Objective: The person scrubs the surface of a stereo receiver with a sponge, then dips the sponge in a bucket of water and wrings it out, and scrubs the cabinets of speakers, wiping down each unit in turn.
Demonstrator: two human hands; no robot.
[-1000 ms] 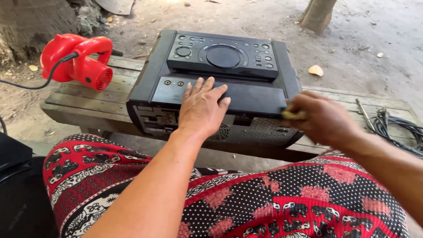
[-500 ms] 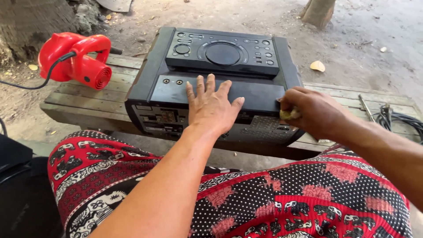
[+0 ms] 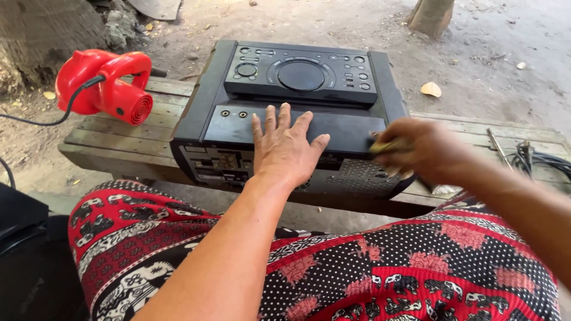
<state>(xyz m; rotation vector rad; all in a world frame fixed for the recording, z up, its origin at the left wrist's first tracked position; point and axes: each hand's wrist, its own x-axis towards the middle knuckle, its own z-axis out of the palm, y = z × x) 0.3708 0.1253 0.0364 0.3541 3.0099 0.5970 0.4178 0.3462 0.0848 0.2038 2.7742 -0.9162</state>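
Outdoor dirt yard, wooden bench [image 3: 119, 139] as work surface.

Left hand [image 3: 285, 148]: fingers spread flat, palm down on near edge of black stereo unit [image 3: 297, 113], bracing it. Right hand [image 3: 419, 148]: fingers curled and pinched around small yellowish object [image 3: 385, 145], likely a tool handle, its tip hidden, held at unit's right rear corner.

Beyond the fingertips: control panel with round dial. Far left of left hand: red electric blower [image 3: 110, 89]. Right of right hand: screwdriver [image 3: 498, 148], black cable [image 3: 544, 160].

Judged step: working rear-panel fastening. Next move calls for steady bracing, tool kept seated.
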